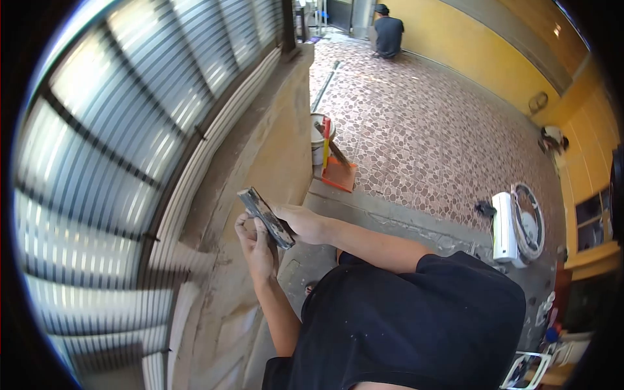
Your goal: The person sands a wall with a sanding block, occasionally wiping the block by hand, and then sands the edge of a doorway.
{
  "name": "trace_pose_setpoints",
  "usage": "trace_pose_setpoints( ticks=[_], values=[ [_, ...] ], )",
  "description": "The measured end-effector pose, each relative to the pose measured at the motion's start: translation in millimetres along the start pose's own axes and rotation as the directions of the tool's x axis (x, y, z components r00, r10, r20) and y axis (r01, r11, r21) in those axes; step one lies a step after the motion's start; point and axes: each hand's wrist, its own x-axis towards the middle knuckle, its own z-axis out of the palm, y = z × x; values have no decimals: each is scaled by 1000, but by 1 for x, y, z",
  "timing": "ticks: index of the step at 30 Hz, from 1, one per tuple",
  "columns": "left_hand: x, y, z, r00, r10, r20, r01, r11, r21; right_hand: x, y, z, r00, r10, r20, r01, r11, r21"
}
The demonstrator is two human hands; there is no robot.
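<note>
Both hands hold a narrow, dark, flat block (268,218) with worn pale patches, tilted in front of a low wall (276,156). My left hand (259,250) grips it from below, with thumb and fingertips curled at its near side. From the right, my right hand (298,222) closes on the block's other side, its fingertips partly hidden behind it. I cannot tell exactly what kind of tool the block is. Beyond the hands, the wall's ledge runs along the foot of a barred, ribbed translucent panel (130,130).
Past the wall stand a white bucket (318,153) and an orange dustpan (339,174). An air-conditioner unit (503,227) and a coiled hose (534,221) lie at the right. One person (389,36) crouches at the back; another (552,139) is farther right.
</note>
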Motion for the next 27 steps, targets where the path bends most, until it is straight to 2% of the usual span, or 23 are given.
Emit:
trace_pose_setpoints(
  ticks=[2,4,6,8,9,11,12,13,15,16,17,18,21,22,24,25,27],
  values=[
    [4,-12,-8,998,-52,29,52,999,-10,-4,6,-10,999,-17,-35,17,1000,1],
    [6,-17,-13,988,-147,-50,155,947,280,-12,8,-9,996,-83,-20,83,997,-9],
    [8,-24,-19,992,-113,-61,128,924,361,-13,15,-5,991,-118,-69,116,993,-33],
    [6,-32,-36,984,56,-171,78,722,687,-6,32,4,922,-295,-251,252,949,-190],
    [4,-30,-34,985,52,-166,79,720,690,-3,37,4,931,-238,-277,196,965,-171],
    [-4,-22,-27,881,420,-215,-61,553,831,6,47,5,910,-256,-327,188,956,-224],
    [-8,-15,-21,881,424,-212,-64,550,833,14,51,5,888,-272,-371,172,944,-280],
    [-13,-4,-14,805,547,-228,-87,489,868,28,52,3,852,-345,-393,266,933,-242],
    [-20,18,-10,651,722,-234,-79,370,926,50,34,-7,740,-475,-476,279,861,-426],
    [-19,29,-14,647,726,-235,-75,368,927,79,26,-16,548,-667,-504,347,730,-589],
    [-17,41,-21,578,809,-106,-50,165,985,107,17,-28,328,-816,-476,360,574,-735],
    [-16,53,-28,510,859,41,-4,-45,999,116,-8,-30,267,-859,-436,358,509,-783],
    [-8,76,-32,503,864,15,28,-34,999,154,-58,-34,73,-920,-386,339,387,-858],
    [-5,83,-35,514,858,8,16,-19,1000,163,-57,-29,91,-914,-396,355,401,-844],
    [-3,89,-43,525,851,-9,14,2,1000,174,-50,-24,-79,-918,-389,267,356,-895],
    [-3,90,-41,554,831,-41,12,41,999,171,-37,-16,-60,-927,-370,216,350,-912],
    [-5,92,-38,608,787,-103,16,118,993,156,12,12,60,-929,-364,290,366,-885]
  ],
)
